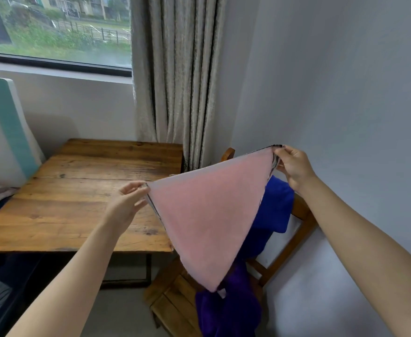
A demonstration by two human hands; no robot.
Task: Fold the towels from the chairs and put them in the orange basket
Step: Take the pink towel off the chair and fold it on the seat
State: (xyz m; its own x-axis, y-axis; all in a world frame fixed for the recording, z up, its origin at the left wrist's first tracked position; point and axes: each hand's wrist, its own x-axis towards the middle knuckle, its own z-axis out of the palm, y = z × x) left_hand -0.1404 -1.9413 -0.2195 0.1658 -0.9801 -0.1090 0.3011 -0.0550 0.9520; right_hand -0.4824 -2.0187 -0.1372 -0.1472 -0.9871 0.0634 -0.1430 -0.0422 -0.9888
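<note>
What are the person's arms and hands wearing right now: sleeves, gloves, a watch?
Nothing visible. Left hand and right hand are bare, no gloves or rings showing. Left forearm and right forearm are uncovered to the frame edge: no sleeves, watch or bracelet.

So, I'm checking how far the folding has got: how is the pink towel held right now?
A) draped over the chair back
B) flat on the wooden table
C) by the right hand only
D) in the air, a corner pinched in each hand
D: the left hand and the right hand each pinch a corner of the pink towel, which hangs spread between them.
</note>
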